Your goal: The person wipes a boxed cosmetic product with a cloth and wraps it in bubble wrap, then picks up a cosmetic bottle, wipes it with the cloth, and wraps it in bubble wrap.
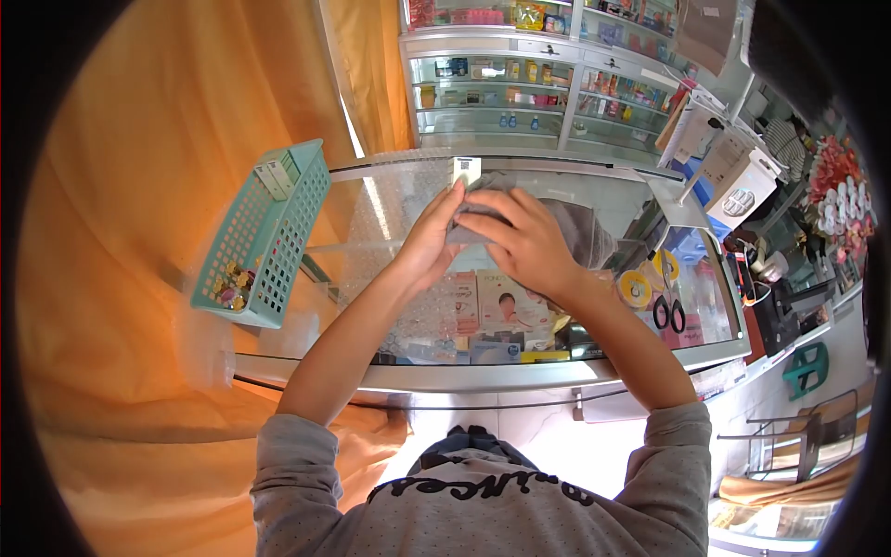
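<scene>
Over the glass counter (348, 237), my left hand (430, 237) grips a small white box (466, 167) with a QR code on its upper end. A grey cloth (471, 232) is bunched against the box's lower part, and the fingers of my right hand (524, 243) are curled over it. The lower part of the box is hidden by cloth and fingers. Behind my right hand, a larger grey piece of material (580, 230) lies on the glass. Bubble wrap (390, 306) spreads beneath my left forearm.
A teal basket (299, 237) at the left holds small boxes (276, 174) and gold-coloured items (232, 283). Yellow tape rolls (635, 289) and black-handled scissors (669, 316) are on the right. Boxed goods show under the glass. Stocked shelves (492, 84) stand behind, and an orange curtain (130, 278) hangs left.
</scene>
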Demonstrator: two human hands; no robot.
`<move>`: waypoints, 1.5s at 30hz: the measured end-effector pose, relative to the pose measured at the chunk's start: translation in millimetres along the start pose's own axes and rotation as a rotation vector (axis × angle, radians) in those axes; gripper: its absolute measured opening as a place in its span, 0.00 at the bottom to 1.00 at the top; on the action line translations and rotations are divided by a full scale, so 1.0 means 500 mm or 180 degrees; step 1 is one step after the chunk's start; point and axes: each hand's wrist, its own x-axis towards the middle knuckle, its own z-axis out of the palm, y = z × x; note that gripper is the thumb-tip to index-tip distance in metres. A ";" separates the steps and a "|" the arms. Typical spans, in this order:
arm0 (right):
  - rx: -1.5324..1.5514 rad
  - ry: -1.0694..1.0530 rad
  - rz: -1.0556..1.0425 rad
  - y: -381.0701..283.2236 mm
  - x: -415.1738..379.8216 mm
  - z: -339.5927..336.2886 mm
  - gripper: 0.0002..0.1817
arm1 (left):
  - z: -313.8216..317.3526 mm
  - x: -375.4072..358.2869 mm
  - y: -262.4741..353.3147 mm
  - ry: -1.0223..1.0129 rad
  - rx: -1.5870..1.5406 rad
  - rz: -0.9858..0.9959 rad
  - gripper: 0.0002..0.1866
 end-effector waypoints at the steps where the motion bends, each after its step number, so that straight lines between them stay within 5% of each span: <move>1: -0.0013 0.0163 0.0099 0.007 -0.001 0.000 0.21 | 0.005 -0.002 -0.001 -0.0001 -0.0005 0.0000 0.27; 9: 0.0931 0.1167 0.1036 0.059 -0.004 -0.012 0.20 | 0.022 -0.001 -0.011 -0.0112 -0.0008 0.0014 0.25; 14: 0.0636 0.0213 0.0083 0.013 -0.007 -0.001 0.20 | -0.007 0.010 -0.003 0.0010 -0.0401 0.0106 0.23; 17: 0.0529 0.0286 -0.0009 0.018 -0.004 0.005 0.21 | -0.019 0.006 -0.003 0.0064 -0.0351 0.0042 0.23; 22: 0.0826 0.1129 0.0893 0.057 -0.003 -0.019 0.15 | 0.016 -0.002 -0.011 -0.0206 0.0357 -0.0161 0.28; 25: 0.1280 0.0711 0.0918 0.060 -0.006 -0.032 0.14 | 0.022 -0.003 -0.008 -0.0253 0.0297 -0.0298 0.30; 29: 0.1670 0.0025 0.0950 0.043 0.003 -0.051 0.13 | -0.001 0.008 0.009 0.0477 -0.0088 -0.0258 0.23; 31: 0.1347 0.0716 0.0696 0.038 0.005 -0.040 0.15 | -0.023 0.020 0.001 0.0953 -0.0468 -0.0027 0.22; 37: -0.0162 0.0423 -0.0014 0.021 0.000 -0.030 0.22 | -0.027 0.016 -0.010 0.0449 -0.0695 -0.0389 0.17; 45: -0.0083 0.0841 0.0162 0.056 -0.002 -0.041 0.23 | 0.005 0.007 0.008 0.0669 -0.0788 -0.0061 0.18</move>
